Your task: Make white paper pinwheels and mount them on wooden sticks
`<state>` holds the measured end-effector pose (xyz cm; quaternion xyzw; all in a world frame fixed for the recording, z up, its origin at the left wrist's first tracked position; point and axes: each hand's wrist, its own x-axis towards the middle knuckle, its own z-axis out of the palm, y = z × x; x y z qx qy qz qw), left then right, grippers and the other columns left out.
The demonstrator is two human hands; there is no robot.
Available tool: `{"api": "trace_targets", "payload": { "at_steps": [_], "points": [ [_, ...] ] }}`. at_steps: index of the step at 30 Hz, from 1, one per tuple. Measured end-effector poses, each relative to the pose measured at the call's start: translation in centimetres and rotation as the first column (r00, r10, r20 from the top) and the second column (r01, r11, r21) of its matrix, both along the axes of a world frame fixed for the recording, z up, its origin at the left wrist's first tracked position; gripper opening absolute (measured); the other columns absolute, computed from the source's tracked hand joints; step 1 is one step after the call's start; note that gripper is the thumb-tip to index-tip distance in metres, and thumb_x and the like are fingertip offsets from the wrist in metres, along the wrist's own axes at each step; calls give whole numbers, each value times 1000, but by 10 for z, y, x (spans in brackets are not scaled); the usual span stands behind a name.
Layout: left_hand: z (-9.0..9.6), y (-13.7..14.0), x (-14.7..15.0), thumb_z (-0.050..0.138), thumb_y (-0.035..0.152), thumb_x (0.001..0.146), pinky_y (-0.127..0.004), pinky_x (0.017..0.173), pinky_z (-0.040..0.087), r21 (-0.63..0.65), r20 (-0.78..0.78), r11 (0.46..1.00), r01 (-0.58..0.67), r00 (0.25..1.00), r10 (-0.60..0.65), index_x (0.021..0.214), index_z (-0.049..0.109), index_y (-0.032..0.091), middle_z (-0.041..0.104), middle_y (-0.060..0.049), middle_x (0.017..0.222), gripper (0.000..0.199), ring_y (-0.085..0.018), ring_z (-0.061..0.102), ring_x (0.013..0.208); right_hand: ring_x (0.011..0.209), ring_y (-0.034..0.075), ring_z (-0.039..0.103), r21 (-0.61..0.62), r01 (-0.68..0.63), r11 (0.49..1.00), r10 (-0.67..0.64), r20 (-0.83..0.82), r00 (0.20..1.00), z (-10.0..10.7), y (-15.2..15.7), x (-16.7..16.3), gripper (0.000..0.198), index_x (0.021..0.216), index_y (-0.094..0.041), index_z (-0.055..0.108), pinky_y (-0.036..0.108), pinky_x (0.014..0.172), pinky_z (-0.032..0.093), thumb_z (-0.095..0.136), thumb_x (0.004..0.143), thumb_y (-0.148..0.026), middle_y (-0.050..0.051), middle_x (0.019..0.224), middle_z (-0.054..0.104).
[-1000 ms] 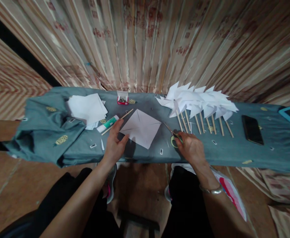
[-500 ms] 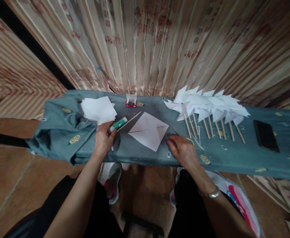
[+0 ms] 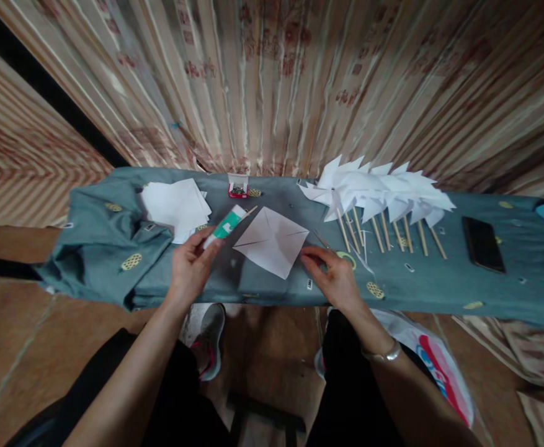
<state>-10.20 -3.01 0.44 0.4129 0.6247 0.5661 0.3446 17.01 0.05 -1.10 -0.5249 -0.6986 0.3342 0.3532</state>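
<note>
Left hand (image 3: 190,264): grip clamped on a green-and-white tube (image 3: 226,226), slanted, a wooden stick (image 3: 252,211) partly hidden behind it. White paper square (image 3: 272,242), slits running in from its corners, lies flat on the cloth-covered counter (image 3: 253,293) between the hands. Right hand (image 3: 334,276): grip slightly parted, fingertips just beside the square's right corner; scissors (image 3: 347,259) partly behind this hand. Paper pinwheels (image 3: 383,189) overlap in a row farther right.
</note>
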Motion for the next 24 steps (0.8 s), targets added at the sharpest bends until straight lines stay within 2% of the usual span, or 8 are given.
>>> {"api": "trace_targets", "payload": {
  "at_steps": [3, 5, 8, 13, 15, 18, 20, 24],
  "points": [
    [12, -10, 44, 78, 43, 67, -31, 70, 49, -83, 262, 955, 283, 931, -253, 93, 75, 17, 74, -5, 85, 37, -19, 63, 73, 84, 18, 69, -312, -188, 931, 11, -492, 870, 5, -5, -12, 34, 101, -22, 70, 33, 80, 54, 77, 72, -39, 5, 96, 75],
    [14, -14, 67, 79, 40, 67, -30, 72, 49, -103, 368, 892, 441, 850, -377, 93, 76, 17, 74, -6, 86, 35, -19, 64, 75, 81, 16, 69, -407, -316, 857, -37, -660, 750, 8, -8, -19, 40, 100, -22, 71, 31, 78, 55, 83, 65, -38, 4, 94, 75],
    [10, -11, 85, 80, 38, 65, -29, 71, 49, -94, 447, 858, 504, 792, -416, 95, 75, 17, 74, -6, 86, 36, -19, 65, 75, 69, 14, 67, -458, -358, 814, -111, -728, 677, 11, -9, -25, 34, 91, -21, 74, 26, 70, 55, 85, 63, -36, 1, 80, 75],
    [-4, 8, 73, 83, 39, 60, -27, 59, 46, -122, 438, 892, 435, 830, -345, 85, 70, 17, 72, -4, 79, 35, -18, 64, 66, 61, 11, 64, -532, -272, 802, -269, -728, 630, 8, 8, -21, 29, 79, -20, 75, 21, 59, 53, 87, 61, -40, 1, 76, 75],
    [-7, 16, 57, 79, 42, 63, -26, 54, 43, -130, 335, 911, 391, 882, -331, 84, 68, 17, 72, -5, 78, 34, -18, 64, 65, 62, 11, 64, -564, -237, 791, -348, -733, 585, 5, 19, -17, 32, 80, -19, 74, 21, 59, 54, 85, 62, -44, 2, 79, 75],
    [-10, 25, 24, 74, 42, 69, -26, 51, 37, -122, -118, 963, 239, 960, -253, 84, 71, 19, 64, 0, 66, 27, -14, 53, 54, 61, 10, 63, -591, -225, 775, -401, -735, 547, -1, 31, -14, 35, 83, -20, 72, 21, 61, 54, 82, 66, -49, 1, 78, 74],
    [-13, 28, 4, 72, 43, 71, -27, 53, 38, -136, -393, 970, 204, 887, -242, 86, 73, 21, 64, -1, 69, 26, -15, 51, 55, 59, 8, 62, -609, -231, 759, -417, -726, 546, -5, 35, -16, 36, 82, -19, 72, 19, 59, 53, 83, 64, -48, 0, 75, 74],
    [-24, 27, -20, 65, 46, 75, -31, 62, 47, -199, -588, 947, 251, 743, -320, 88, 74, 22, 68, -7, 94, 28, -18, 58, 63, 59, 9, 62, -634, -206, 745, -437, -698, 567, -11, 38, -21, 31, 79, -20, 71, 20, 59, 53, 85, 63, -43, 0, 73, 73]
  ]
}}
